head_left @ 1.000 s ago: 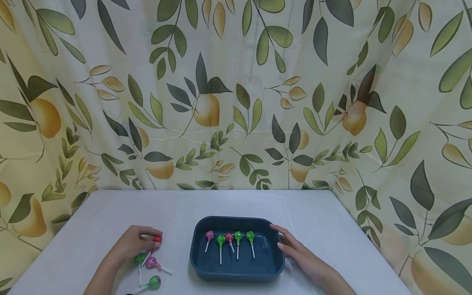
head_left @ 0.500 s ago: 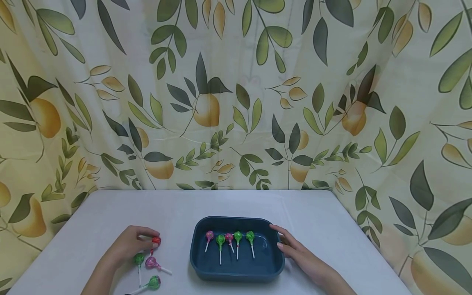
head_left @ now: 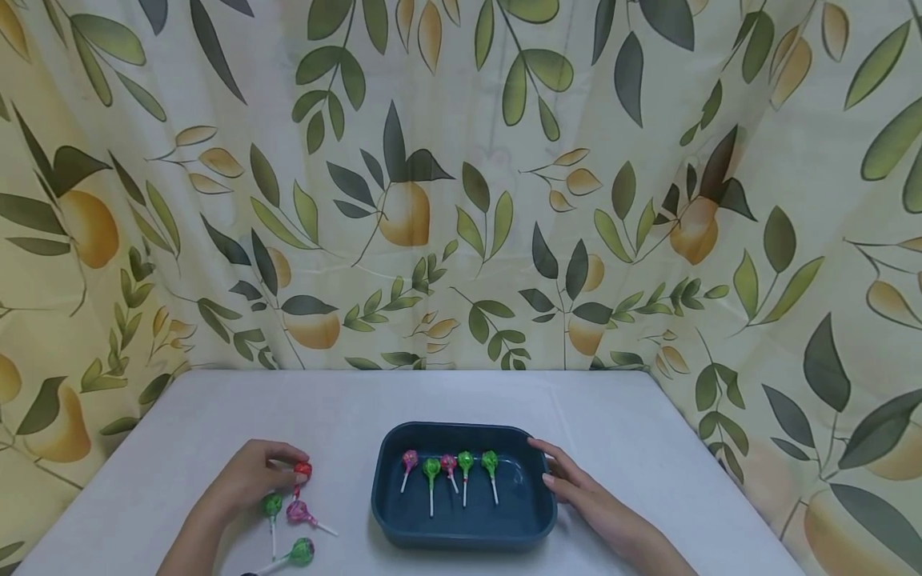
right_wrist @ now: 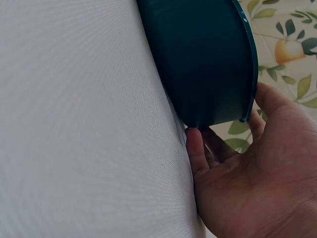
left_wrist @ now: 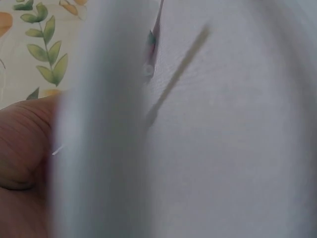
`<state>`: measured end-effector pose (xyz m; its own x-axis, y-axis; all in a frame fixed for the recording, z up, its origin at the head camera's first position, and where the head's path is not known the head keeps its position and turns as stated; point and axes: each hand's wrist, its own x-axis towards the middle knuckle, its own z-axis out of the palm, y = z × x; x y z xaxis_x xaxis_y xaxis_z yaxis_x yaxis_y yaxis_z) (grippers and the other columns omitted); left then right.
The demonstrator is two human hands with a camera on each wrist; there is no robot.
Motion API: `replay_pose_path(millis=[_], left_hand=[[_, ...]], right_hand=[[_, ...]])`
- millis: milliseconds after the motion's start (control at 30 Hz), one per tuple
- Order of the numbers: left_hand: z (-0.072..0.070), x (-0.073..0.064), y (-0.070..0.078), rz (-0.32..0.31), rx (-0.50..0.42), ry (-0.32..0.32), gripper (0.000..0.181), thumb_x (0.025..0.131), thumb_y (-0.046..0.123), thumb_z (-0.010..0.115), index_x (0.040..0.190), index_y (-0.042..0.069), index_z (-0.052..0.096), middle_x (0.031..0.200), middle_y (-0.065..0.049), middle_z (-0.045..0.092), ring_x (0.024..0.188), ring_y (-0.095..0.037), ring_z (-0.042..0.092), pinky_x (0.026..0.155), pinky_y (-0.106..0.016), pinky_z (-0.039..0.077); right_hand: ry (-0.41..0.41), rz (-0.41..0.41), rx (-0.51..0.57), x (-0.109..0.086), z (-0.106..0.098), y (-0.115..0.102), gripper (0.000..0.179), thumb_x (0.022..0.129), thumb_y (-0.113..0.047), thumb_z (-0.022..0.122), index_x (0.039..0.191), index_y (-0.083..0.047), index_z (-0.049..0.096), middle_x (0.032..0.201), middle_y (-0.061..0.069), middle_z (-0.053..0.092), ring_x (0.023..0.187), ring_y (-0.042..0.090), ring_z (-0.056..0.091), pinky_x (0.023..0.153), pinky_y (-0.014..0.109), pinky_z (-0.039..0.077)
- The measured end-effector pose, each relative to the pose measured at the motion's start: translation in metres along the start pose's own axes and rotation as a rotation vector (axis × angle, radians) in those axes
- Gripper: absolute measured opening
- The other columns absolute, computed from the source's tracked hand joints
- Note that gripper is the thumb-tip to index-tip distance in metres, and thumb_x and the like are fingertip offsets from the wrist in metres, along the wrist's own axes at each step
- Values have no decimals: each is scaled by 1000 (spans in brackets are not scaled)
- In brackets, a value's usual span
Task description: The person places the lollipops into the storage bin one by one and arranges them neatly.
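Item 1: red lollipop (head_left: 303,470), lower left of the frame, at the fingertips of my left hand (head_left: 248,478). I pinch its head between thumb and forefinger; the other fingers are mostly hidden. The left wrist view is too blocked by a pale, blurred bar to confirm the pinch.

Axis of item 1: close to upright in the frame, head uppermost, stick dropping toward the pink lollipop (head_left: 298,512) just below. Whether the two touch, I cannot tell.

Item 2: tray (head_left: 529,508), dark blue, lower centre, long side running left to right. It lies to the right of the red lollipop in the frame, well apart and nearly level with it. This sideways offset is, in my judgement, the relation that counts: the tray's left end faces my pinch. The lollipop's axis runs across the tray's length, much as the sticks of the five lollipops inside do.

Item 3: my right hand (head_left: 579,490), lower right, at the tray's opposite end. Fingers extended and slightly parted, tips against the outer wall; no lollipop in it. My left hand is much the nearer to the loose lot.

Item 4: two loose green lollipops, one (head_left: 271,505) just below my left hand, another (head_left: 302,551) near the bottom edge.
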<state>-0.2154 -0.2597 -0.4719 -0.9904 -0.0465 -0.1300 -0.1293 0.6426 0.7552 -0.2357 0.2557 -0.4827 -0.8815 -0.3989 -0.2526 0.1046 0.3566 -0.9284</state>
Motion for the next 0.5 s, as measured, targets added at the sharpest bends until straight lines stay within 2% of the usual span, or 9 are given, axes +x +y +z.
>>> replay_pose_path(millis=[200,333,500], left_hand=[[-8,-1,-1,-29,1,15,26,81,16,88,106,11,80,108,-6,71,88,-23,59,73,-37,47],[-12,-1,-1,-31,-5,27,31,79,21,91,107,12,80,113,-8,70,89,-24,58,72,-37,47],[-15,-2,1,-16,-12,44,30,80,18,90,107,12,81,113,-8,70,87,-24,57,69,-37,45]], right_hand=[[8,11,-1,0,1,-1,58,106,-51,52,159,-42,33,167,24,18,149,51,20,106,80,16],[13,11,-2,-1,1,-1,57,106,-51,52,159,-42,33,167,24,19,150,51,20,106,80,17],[10,5,-1,0,0,-1,57,106,-50,53,159,-42,33,167,23,19,150,50,18,106,80,17]])
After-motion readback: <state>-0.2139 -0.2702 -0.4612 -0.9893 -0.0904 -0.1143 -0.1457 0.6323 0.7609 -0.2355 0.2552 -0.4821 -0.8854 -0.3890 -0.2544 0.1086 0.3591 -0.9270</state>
